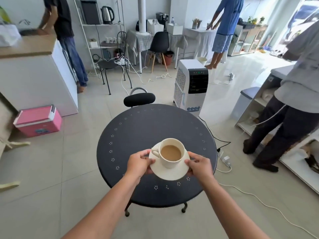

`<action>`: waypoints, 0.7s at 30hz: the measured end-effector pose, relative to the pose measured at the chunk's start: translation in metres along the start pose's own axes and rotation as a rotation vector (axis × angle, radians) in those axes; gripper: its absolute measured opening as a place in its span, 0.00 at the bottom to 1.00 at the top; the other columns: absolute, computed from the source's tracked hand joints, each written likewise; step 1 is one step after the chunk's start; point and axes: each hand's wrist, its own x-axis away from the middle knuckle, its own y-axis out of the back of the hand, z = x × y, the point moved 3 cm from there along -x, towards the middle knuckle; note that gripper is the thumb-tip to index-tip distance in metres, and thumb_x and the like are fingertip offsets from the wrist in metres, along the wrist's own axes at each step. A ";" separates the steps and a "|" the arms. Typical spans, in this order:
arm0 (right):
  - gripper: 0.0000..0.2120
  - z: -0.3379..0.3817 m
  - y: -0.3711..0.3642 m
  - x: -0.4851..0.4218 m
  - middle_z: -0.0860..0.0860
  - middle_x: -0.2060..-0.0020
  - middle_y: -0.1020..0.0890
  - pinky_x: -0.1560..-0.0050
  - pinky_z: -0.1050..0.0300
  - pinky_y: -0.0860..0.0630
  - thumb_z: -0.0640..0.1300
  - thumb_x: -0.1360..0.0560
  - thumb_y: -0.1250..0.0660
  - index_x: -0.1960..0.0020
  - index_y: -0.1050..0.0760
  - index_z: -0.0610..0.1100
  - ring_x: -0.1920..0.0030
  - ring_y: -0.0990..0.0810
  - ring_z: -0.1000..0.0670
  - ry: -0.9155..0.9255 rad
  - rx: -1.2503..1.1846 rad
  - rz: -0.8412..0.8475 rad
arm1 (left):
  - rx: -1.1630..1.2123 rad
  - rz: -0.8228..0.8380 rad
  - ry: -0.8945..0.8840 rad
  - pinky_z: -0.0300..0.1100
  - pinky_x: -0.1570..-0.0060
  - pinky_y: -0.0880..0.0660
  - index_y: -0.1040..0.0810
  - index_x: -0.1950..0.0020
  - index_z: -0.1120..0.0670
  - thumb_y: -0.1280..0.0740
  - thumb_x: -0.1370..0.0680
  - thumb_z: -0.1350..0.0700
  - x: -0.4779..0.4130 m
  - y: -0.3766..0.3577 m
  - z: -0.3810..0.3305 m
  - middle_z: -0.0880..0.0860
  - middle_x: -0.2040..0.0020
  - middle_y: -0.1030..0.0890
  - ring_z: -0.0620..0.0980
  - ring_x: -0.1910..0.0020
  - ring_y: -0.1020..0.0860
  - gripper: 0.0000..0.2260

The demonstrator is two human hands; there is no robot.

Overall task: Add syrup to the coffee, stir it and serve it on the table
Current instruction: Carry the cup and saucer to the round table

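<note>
Coffee held over the near side of the round table.

I see the dark round table (146, 128) filling the middle, a black chair (139, 99) at its far edge. Over its near part sits the cream saucer (170, 173), pinched at its left rim by my left hand (139, 163) and at its right rim by my right hand (200, 165). On it stands the cup (170, 152) of milky coffee (170, 153), handle pointing left.

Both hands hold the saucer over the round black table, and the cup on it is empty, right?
Not quite. The head view shows the cup full of milky coffee. The rest stands: left hand and right hand hold the saucer over the round black table.
</note>
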 end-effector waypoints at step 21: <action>0.18 0.033 -0.089 -0.195 0.50 0.67 0.18 0.70 0.61 0.24 0.37 0.27 0.34 0.52 0.16 0.59 0.69 0.22 0.52 -0.079 0.121 0.179 | 0.088 -0.236 0.137 0.44 0.66 0.17 0.15 0.44 0.51 0.30 0.24 0.67 -0.165 0.020 -0.021 0.55 0.54 0.13 0.52 0.60 0.15 0.15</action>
